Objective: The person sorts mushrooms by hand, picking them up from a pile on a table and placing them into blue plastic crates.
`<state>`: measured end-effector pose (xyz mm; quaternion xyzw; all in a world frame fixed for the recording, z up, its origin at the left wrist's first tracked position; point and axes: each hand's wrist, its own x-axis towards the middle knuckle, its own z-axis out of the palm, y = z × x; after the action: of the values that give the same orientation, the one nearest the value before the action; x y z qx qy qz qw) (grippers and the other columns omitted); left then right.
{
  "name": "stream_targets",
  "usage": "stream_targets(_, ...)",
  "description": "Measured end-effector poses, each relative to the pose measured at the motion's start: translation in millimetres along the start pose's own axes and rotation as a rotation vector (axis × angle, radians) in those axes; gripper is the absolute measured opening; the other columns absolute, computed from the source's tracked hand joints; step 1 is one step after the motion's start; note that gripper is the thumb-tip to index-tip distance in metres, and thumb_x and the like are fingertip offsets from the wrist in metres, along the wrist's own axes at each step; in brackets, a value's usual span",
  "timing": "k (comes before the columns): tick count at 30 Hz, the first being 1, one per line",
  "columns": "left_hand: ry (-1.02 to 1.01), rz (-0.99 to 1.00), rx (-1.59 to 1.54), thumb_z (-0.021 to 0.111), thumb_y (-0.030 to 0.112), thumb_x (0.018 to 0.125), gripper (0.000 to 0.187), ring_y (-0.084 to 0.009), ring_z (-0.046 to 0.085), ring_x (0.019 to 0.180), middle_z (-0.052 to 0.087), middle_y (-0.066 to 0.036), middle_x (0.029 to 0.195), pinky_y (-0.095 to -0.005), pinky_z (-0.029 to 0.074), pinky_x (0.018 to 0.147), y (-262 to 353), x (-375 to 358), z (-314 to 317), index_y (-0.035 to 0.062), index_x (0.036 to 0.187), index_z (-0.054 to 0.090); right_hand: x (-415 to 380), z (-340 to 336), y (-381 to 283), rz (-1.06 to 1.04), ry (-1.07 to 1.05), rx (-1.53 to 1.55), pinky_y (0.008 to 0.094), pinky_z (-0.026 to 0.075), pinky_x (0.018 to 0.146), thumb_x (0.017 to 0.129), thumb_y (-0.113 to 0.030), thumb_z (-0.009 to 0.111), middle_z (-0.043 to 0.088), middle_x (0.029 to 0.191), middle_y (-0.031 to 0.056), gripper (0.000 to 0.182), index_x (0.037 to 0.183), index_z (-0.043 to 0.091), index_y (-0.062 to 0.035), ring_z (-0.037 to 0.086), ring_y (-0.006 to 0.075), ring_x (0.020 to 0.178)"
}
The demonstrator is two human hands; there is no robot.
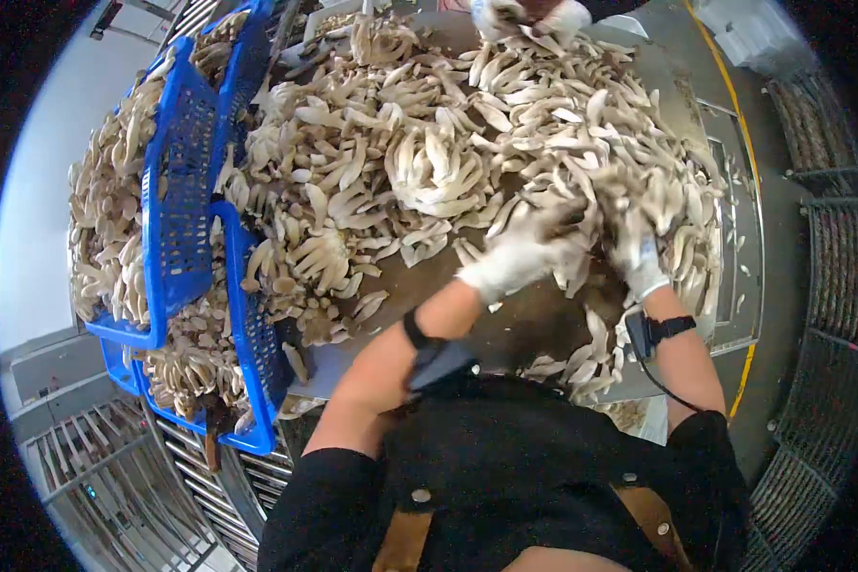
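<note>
Left hand: The left hand (522, 265) wears a white glove and is on the mushrooms (348, 176), near the middle of the worktop (520, 329). Its fingers are blurry, so I cannot tell how wide they are or if they hold one.
Right hand: The right hand (637, 255) wears a white glove too. It is near the left hand, down in the mushrooms. It is blurry, so I cannot tell if it grips any.
Mushrooms: They are pale and long, with some gray-brown parts. They lie in a big messy pile on the worktop. One round bunch (436, 170) sits in the pile, up and to the left of the hands.
Bare spot: Brown worktop shows just below the left hand.
Baskets: Blue baskets (176, 191) with small holes stand at the left side, full of mushrooms.
Wrists: A black band (416, 330) goes around the left wrist. The right wrist has a strap with a small dark box (639, 331) and a thin cord (672, 389).
Other person: Two white-gloved hands (564, 19) touch the far side of the pile.
Floor: A yellow line (726, 76) runs along the right, near dark racks (834, 257).
Writing: Marks on the wrist box are too blurry to read.
</note>
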<state>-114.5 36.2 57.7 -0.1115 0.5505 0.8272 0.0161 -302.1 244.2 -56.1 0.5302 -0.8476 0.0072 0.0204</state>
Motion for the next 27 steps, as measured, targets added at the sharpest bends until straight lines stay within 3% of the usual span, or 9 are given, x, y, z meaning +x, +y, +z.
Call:
stream_targets(4,0.790,0.170,0.377,0.061,0.024,0.083,0.048,-0.0260,0.056,0.096,0.057,-0.020,0.114,-0.0333,0.043,0.085,40.1,-20.7,-83.4,-0.0027,0.121,0.049,47.0,-112.3,-27.9,0.488,-0.098,0.253,0.0397,0.039,0.098,0.082,-0.022,0.060,0.044,0.129,0.0221,0.056,0.130,0.041,0.0000,0.039,0.0377,0.123)
stream_targets(6,0.965,-0.051,0.909,0.062,0.036,0.082,0.064,-0.0356,0.048,0.117,0.050,-0.028,0.124,-0.0385,0.036,0.100,38.2,-29.4,-150.6,-0.0058,0.127,0.044,35.2,-85.4,-56.1,0.113,0.355,-0.229,0.0407,0.040,0.092,0.073,-0.024,0.065,0.054,0.113,0.0189,0.046,0.116,0.057,-0.0096,0.054,0.0329,0.099)
stream_targets(9,0.746,-0.258,0.971,0.064,0.034,0.080,0.069,-0.0347,0.048,0.117,0.048,-0.026,0.128,-0.0364,0.036,0.099,19.5,-16.0,-186.9,-0.0057,0.131,0.039,39.0,-102.6,-154.9,-0.289,-0.113,0.159,0.0469,0.040,0.084,0.063,-0.016,0.065,0.057,0.094,0.0059,0.027,0.090,0.065,-0.0142,0.053,0.0272,0.093)
stream_targets(11,0.738,-0.182,0.704,0.066,0.032,0.079,0.072,-0.0310,0.049,0.117,0.048,-0.023,0.129,-0.0339,0.038,0.098,10.7,-9.1,-191.5,-0.0050,0.134,0.036,23.3,-68.1,-167.6,-0.690,0.110,0.345,0.0455,0.042,0.092,0.068,-0.014,0.061,0.061,0.101,0.0091,0.026,0.094,0.064,-0.0102,0.054,0.0279,0.102)
stream_targets(14,0.603,0.001,0.216,0.067,0.023,0.080,0.073,-0.0224,0.049,0.117,0.049,-0.016,0.129,-0.0291,0.038,0.097,18.4,-28.8,-166.3,-0.0022,0.138,0.030,41.3,-25.6,-126.5,-0.517,-0.250,0.140,0.0442,0.041,0.091,0.074,-0.015,0.057,0.057,0.111,0.0109,0.020,0.091,0.064,-0.0079,0.051,0.0240,0.110)
stream_targets(18,0.690,0.015,0.201,0.064,0.008,0.079,0.078,-0.0187,0.041,0.122,0.037,-0.012,0.138,-0.0307,0.038,0.098,18.0,-70.5,-124.9,0.0050,0.143,0.020,61.4,-66.1,-77.6,-0.485,0.075,0.029,0.0430,0.049,0.076,0.075,-0.016,0.054,0.064,0.095,0.0123,0.018,0.086,0.065,-0.0073,0.063,0.0280,0.081)
stream_targets(20,0.701,0.035,0.068,0.064,0.004,0.072,0.086,-0.0228,0.037,0.125,0.033,-0.013,0.140,-0.0332,0.037,0.100,0.6,-87.3,-113.6,0.0083,0.144,0.018,81.3,-102.7,-99.5,-0.272,-0.363,-0.059,0.0428,0.049,0.076,0.077,-0.014,0.051,0.065,0.087,0.0106,0.016,0.083,0.065,-0.0085,0.063,0.0275,0.081)
stream_targets(22,0.730,0.191,0.032,0.064,0.005,0.071,0.087,-0.0251,0.038,0.125,0.034,-0.015,0.139,-0.0340,0.033,0.102,-13.4,-96.3,-83.8,0.0053,0.144,0.017,121.0,-95.9,-111.0,-0.245,0.025,0.042,0.0416,0.050,0.071,0.078,-0.015,0.050,0.065,0.079,0.0102,0.016,0.082,0.064,-0.0090,0.064,0.0263,0.074)
stream_targets(27,0.863,0.213,0.293,0.066,0.007,0.071,0.089,-0.0256,0.035,0.127,0.034,-0.016,0.139,-0.0342,0.030,0.104,-58.5,-133.6,-68.1,0.0005,0.143,0.013,175.8,-72.8,-113.0,-0.104,0.029,-0.156,0.0551,0.022,0.103,0.079,-0.025,0.057,0.054,0.121,0.0106,0.030,0.106,0.062,-0.0154,0.042,0.0266,0.122)
